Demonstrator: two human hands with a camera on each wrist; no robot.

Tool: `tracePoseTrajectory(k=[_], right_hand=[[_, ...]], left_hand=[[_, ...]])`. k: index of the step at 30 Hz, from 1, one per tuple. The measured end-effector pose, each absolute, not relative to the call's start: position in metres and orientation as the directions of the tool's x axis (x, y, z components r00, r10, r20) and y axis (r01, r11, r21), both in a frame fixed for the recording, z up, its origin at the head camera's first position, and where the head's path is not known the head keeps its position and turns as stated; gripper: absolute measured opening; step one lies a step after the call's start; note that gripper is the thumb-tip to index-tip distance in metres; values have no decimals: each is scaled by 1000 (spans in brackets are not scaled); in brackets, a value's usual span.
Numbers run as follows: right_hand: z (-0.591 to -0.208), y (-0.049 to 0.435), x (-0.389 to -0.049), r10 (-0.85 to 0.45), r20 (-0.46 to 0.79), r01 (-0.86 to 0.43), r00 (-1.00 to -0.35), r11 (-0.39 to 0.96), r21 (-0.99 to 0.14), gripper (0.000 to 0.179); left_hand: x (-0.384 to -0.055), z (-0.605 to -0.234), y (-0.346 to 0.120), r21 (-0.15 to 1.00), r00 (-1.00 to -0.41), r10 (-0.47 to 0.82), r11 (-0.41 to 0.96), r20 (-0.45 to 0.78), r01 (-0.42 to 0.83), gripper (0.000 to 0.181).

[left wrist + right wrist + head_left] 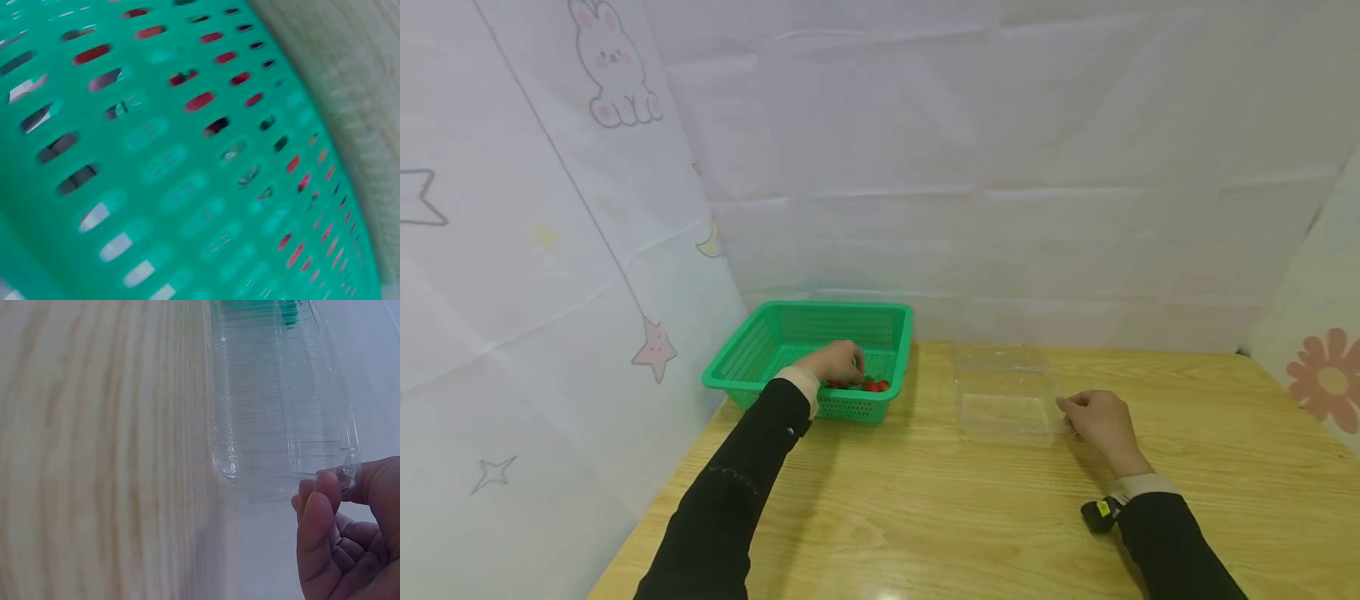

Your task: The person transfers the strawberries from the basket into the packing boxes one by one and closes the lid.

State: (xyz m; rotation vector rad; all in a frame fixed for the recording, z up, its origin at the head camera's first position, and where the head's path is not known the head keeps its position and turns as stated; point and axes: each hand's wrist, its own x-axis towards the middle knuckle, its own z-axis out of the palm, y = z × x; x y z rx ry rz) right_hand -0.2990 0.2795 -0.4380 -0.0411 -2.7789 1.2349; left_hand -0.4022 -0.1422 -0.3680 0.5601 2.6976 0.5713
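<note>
The right-hand grip (1099, 423) pinches a clear plastic box (1002, 410). At the box's nine o'clock, the left-hand grip (837, 362) dips toward red fruits (874, 386) inside a green slotted basket (850, 408); whether it clasps one, I cannot tell. The wrist camera's (1093, 520) yellow label (1103, 508) is unreadably small.

I see a wood-grained table (887, 508) below my left hand (837, 362) and right hand (1102, 421), and a creased, whitish backdrop (1015, 158) beyond them. Left of my left hand, a pale side panel (497, 292) bears a printed rabbit (619, 71), a yellow crescent moon (711, 243), outlined stars (493, 474) and a pink star (655, 348) on a long line (565, 167). Right of my right hand, the opposite panel (1311, 283) shows a coral flower (1332, 381) with a yellowish centre.
</note>
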Motion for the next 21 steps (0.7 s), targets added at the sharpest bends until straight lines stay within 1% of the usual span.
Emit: tracePoseTrajectory(k=[4,10,15,21], right_hand=[[-438,279,-299,68,80,-13,-994,671,-741,46],[-435,279,-297,66,71,-9,-995,672,-740,46],[-433,280,-297,63,67,-8,-996,667,-745,47],[-434,279,-298,60,75,-16,-995,668,-744,46]], left_hand=[[-401,-355,-143,419,-862,470,833,-191,361,11],[-397,-331,-135,438,-839,533,784,-111,440,4],[-390,-313,-112,435,-796,604,723,-24,536,4],[-379,-307,-70,395,-737,675,667,39,632,6]])
